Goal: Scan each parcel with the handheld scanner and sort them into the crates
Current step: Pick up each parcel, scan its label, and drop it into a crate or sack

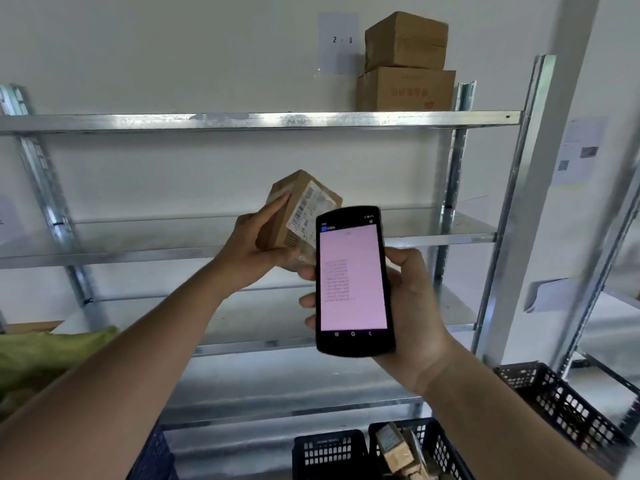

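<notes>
- Nearest, the right hand (412, 306) was wrapped around the handheld scanner (353, 282), fingers curled round its left edge and thumb along its right, the pink screen with rows of digits facing the camera.
- Just behind the scanner's upper left corner, the left hand (249, 251) was clamped on a small brown parcel (298, 209), held tilted with its white barcode label turned toward the scanner; the scanner's top edge overlapped the parcel's lower right part.
- Below the scanner, at the bottom edge of the view, stood two black crates side by side: the left crate (329, 452) showed nothing inside, and the right crate (433, 441) held taped brown parcels (398, 452).
- Right of the scanner and lower, a third black crate (561, 403) sat apart from the pair.
- Left of the scanner, a yellow-green bag (45, 355) lay at the frame's edge.
- Behind the scanner rose a metal shelving rack (263, 120).
- Above the scanner, two cardboard boxes (407, 64) were stacked on the rack's top shelf, beside a wall sheet reading "2 - 3" (338, 41).
</notes>
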A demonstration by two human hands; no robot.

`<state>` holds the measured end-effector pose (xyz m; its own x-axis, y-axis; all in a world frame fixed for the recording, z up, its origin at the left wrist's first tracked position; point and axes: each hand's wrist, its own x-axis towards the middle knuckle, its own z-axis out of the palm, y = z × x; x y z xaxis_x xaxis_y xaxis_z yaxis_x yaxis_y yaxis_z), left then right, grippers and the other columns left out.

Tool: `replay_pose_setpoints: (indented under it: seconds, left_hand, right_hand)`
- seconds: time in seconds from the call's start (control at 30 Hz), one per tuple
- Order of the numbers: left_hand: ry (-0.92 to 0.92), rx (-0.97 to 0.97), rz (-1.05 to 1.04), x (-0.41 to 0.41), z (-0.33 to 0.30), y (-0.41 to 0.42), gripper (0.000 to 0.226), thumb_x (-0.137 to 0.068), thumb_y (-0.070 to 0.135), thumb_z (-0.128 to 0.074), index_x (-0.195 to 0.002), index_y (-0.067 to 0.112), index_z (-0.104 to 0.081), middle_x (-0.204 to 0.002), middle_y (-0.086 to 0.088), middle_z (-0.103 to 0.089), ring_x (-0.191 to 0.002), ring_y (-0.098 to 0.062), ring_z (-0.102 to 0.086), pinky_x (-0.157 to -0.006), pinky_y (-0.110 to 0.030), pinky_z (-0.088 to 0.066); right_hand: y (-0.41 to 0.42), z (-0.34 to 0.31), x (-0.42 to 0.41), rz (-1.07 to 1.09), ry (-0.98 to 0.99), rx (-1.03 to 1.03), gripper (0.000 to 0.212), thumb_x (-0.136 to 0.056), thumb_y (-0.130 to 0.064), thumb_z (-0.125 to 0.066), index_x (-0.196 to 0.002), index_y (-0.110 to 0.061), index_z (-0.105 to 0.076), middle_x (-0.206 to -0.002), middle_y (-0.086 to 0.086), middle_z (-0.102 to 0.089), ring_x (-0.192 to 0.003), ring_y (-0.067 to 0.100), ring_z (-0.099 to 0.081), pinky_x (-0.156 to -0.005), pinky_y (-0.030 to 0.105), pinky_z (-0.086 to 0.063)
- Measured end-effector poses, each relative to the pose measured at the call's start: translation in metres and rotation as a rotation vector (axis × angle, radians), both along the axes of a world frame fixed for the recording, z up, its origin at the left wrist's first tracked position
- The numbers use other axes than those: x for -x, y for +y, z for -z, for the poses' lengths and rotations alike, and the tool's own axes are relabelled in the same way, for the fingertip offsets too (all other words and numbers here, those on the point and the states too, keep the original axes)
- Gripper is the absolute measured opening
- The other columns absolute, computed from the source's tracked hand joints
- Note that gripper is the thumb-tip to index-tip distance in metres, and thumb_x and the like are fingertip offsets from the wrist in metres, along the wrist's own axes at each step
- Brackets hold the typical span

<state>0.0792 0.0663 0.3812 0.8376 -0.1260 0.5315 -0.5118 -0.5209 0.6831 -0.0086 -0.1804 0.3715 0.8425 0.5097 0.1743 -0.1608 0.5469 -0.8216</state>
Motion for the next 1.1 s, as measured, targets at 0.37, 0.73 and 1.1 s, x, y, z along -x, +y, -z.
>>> replay_pose_setpoints:
  seconds: [0.37,0.73,1.1]
  left_hand:
    - [0.239,0.476,-0.368,0.119,0.112,0.183,0.081,-0.085,-0.01,-0.077,-0.144,0.04,-0.051,-0.114,0.014,-0.075,-0.107,-0.003,-0.072,-0.082,-0.02,-0.061]
    - [0.375,0.559,-0.59,0.183,0.195,0.423,0.072,-0.09,0.007,-0.081,-0.134,0.056,-0.053,-0.133,0.008,-0.069,-0.126,-0.017,-0.068,-0.106,-0.045,-0.057]
    - [0.491,0.674,-0.633,0.136,0.241,0.548,0.08,-0.097,0.011,-0.075,-0.157,0.046,-0.035,-0.13,0.013,-0.071,-0.118,-0.008,-0.071,-0.095,-0.032,-0.061]
  right_hand:
    - [0.195,0.059,-0.023,-0.119,0.097,0.053,0.058,-0.097,-0.052,-0.035,-0.121,-0.01,-0.068,-0.121,0.021,-0.07,-0.098,0.038,-0.067,-0.091,0.049,-0.05]
    - [0.446,0.104,0.006,-0.266,0.146,0.124,0.06,-0.072,-0.057,-0.054,-0.108,-0.014,-0.075,-0.116,0.022,-0.067,-0.101,0.041,-0.062,-0.093,0.052,-0.048]
    - [0.594,0.141,-0.04,-0.324,0.243,0.228,0.064,-0.103,-0.045,-0.024,-0.133,-0.005,-0.063,-0.108,0.018,-0.074,-0.082,0.034,-0.073,-0.071,0.038,-0.06]
